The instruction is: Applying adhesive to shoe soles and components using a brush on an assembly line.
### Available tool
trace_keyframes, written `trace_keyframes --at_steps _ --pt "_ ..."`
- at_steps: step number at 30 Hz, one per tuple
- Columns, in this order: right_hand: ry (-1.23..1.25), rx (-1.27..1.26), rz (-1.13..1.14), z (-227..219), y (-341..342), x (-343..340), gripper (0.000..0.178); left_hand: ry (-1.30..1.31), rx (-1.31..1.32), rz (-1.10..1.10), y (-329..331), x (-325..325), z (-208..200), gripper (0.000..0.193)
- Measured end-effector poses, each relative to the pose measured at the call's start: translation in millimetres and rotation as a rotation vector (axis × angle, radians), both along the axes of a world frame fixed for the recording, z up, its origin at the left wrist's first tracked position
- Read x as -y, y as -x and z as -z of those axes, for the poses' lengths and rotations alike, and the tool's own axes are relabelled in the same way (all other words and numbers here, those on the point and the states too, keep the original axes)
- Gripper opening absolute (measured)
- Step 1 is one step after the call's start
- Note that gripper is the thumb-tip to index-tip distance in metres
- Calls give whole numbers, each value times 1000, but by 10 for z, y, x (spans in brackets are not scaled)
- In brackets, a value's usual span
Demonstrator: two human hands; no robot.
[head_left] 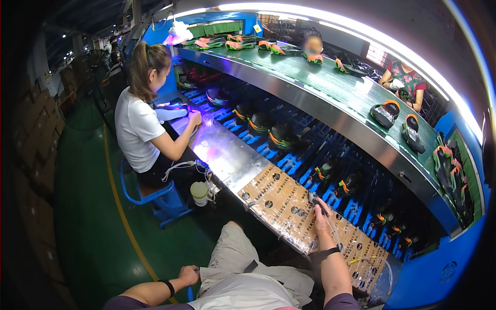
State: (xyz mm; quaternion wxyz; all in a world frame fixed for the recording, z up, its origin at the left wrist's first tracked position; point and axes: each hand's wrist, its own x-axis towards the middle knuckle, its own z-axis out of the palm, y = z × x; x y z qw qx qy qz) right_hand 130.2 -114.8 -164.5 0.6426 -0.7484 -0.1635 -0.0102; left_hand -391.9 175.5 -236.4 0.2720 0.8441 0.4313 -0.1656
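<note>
My right hand (322, 219) is closed around a small dark hand-held tool (315, 200), whose exact kind I cannot make out. A clear thin hose (337, 235) runs down beside that wrist. Beneath this hand is a ledge covered with printed brown cardboard (281, 199) under clear film. Low on the left, my left hand (189, 275) is closed on a blue metal bar (190, 293) beside my thigh. Past the ledge, black and orange shoe uppers (281, 139) sit on the lower line of blue carriers (353, 211).
On my left a co-worker (142, 119) sits on a blue chair (170, 199), handling a shoe part under purple light. A pale container (199, 194) stands below the ledge. The upper green conveyor (330, 77) carries several shoes (385, 113). Another person (408, 82) works across it.
</note>
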Motion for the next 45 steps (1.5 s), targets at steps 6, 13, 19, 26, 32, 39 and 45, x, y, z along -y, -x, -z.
trace_keyframes --at_steps 6,13,19,26,32,39,45 --pt "4 5 -9 14 -27 -12 37 31 -5 -86 -16 21 -45 42" --pt "7 11 -4 -44 3 -25 37 14 11 -28 1 -27 18 42" --pt "-20 24 -15 -87 37 -77 37 19 -7 -43 12 -32 -56 42" --pt "49 -17 1 -149 75 -19 36 31 13 -77 10 -1 8 44" --pt "34 -29 -30 -170 49 -27 38 86 13 -96 54 -3 64 50" --pt "26 -1 -28 -195 61 -74 38 72 -4 -78 60 -4 68 49" --pt "29 -14 -22 -261 103 -85 37 78 -36 -97 24 9 -13 49"
